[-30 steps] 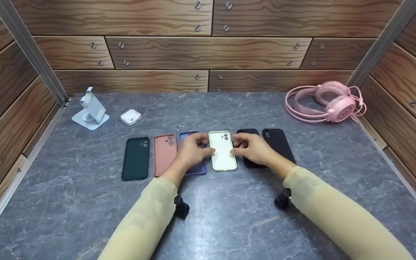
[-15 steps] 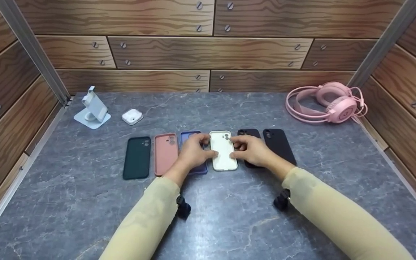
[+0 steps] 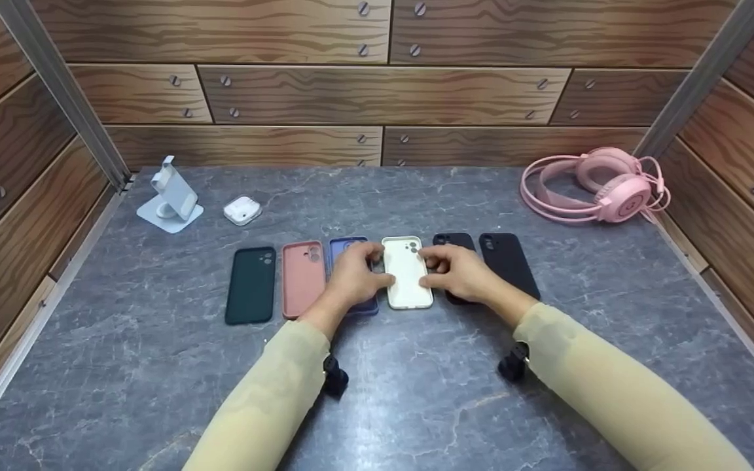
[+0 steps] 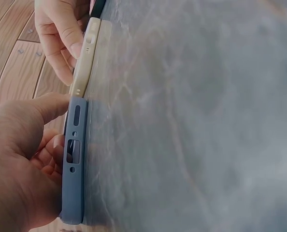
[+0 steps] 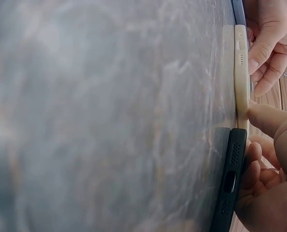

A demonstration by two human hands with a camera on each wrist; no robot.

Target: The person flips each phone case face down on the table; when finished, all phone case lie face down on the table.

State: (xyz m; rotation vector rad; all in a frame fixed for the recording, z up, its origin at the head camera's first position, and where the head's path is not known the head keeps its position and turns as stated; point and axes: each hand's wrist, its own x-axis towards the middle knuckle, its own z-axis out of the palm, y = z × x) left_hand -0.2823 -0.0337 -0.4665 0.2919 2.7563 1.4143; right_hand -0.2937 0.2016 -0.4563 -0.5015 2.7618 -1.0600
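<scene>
While the cream phone case (image 3: 406, 288) lies flat on the worktop (image 3: 390, 373), the left hand (image 3: 351, 275) grips its 9 o'clock edge and the right hand (image 3: 462, 271) its 3 o'clock edge, thumb and fingers of each grip pressed to it. Toward 9 o'clock lie the partly covered blue case (image 4: 73, 198), pink case (image 3: 303, 278) and dark green case (image 3: 251, 284); toward 3 o'clock, 2 black cases (image 3: 511, 261). Pink headphones (image 3: 622, 196) sit at 2 o'clock, a white stand (image 3: 176, 196) and small white box (image 3: 241, 209) around 10 o'clock.

The veined grey desk (image 3: 403, 386) carries six phone cases (image 3: 408, 294), a pale stand (image 3: 179, 194), a white box (image 3: 243, 210) and pink headphones (image 3: 622, 197).
</scene>
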